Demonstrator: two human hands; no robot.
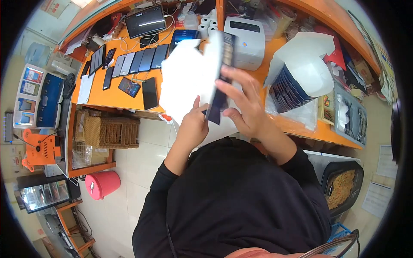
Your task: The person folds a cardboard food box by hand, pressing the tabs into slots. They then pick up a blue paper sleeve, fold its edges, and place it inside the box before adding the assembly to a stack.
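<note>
In front of my body is a paper food box [185, 81], white inside and dark blue printed outside, with one side panel standing up. My left hand [193, 127] grips its near edge, the index finger pointing up along the white inside. Fingers of my right hand [246, 102] are bent against the dark outer face of the raised panel, the thumb lower down on it. Motion slightly blurs this panel. To the right, a tilted stack of nested paper food boxes [294, 88] shows white insides and dark blue outsides.
Several phones [146, 59] and a tablet [145, 21] lie or stand on the orange counter at left. Behind the box is a white label printer [244, 42] beside paper rolls [203, 30]. A grey cutlery tray [350, 115] and a black pan of food [342, 189] are at right.
</note>
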